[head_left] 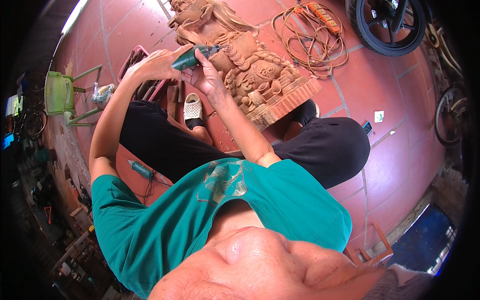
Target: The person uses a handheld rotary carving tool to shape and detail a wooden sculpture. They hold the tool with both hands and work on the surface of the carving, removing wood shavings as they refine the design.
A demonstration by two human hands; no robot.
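A green and black handheld power tool (pixel 186 60), shaped like a small grinder, is held between my two hands. My left hand (pixel 159 64) closes around its rear end. Lower on the body, my right hand (pixel 206 79) grips it, with the thumb laid along its top. Its dark nose points right, toward a reddish-brown wood carving (pixel 252 72) that lies in front of me between my feet. Dense figures and a ridged base are cut into the carving. Whether the tool's tip touches the wood I cannot tell.
Several wooden-handled tools (pixel 145 92) lie by my left foot in a white clog (pixel 192 107). A second green power tool (pixel 142 170) rests beside my left thigh. An orange power strip (pixel 324 18) with coiled cord (pixel 305 45), a motorbike wheel (pixel 387 45) and a green chair (pixel 59 92) stand around.
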